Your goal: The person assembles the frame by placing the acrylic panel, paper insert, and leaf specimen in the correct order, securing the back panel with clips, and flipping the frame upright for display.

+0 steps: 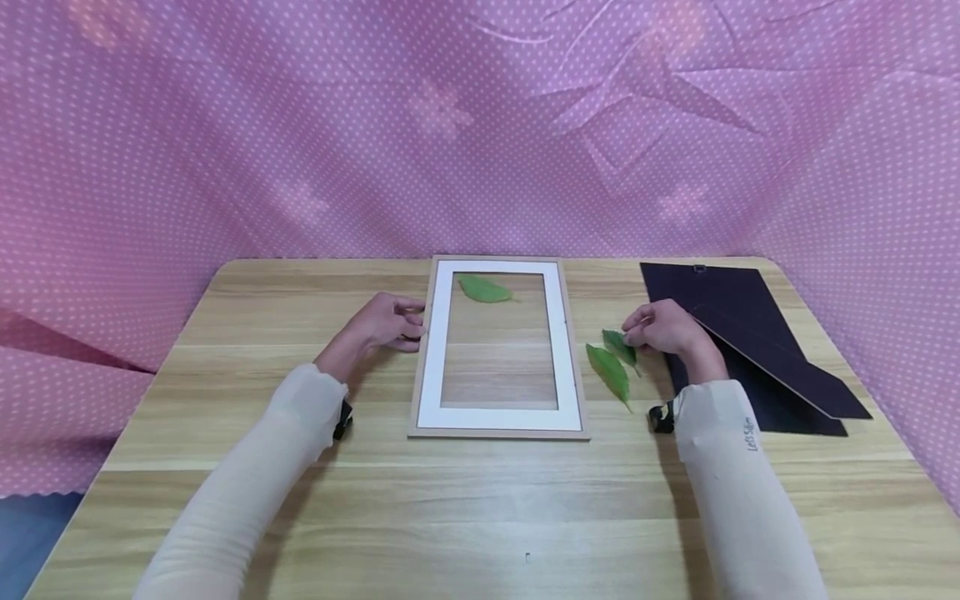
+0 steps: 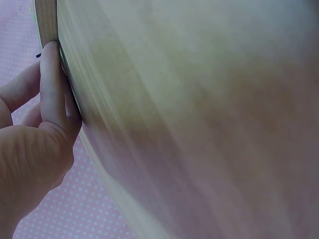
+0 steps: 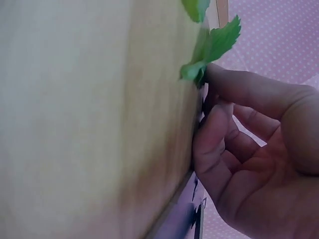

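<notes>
A wooden picture frame (image 1: 498,433) with a white mat (image 1: 495,420) lies on the table, and one green leaf (image 1: 483,289) rests within its opening near the top. My left hand (image 1: 386,321) touches the frame's left edge with relaxed fingers; the left wrist view has a fingertip against the wooden side (image 2: 48,22). To the right of the frame, my right hand (image 1: 667,327) pinches the edge of a darker toothed leaf (image 1: 617,343) between thumb and fingers. That leaf (image 3: 224,42) stands partly raised in the right wrist view. Just beside it lies another leaf (image 1: 609,375).
A black backing board (image 1: 712,287) with a fold-out stand leg (image 1: 795,367) lies at the right, partly under the right forearm. Pink dotted cloth (image 1: 337,125) hangs behind and around the wooden table (image 1: 465,517).
</notes>
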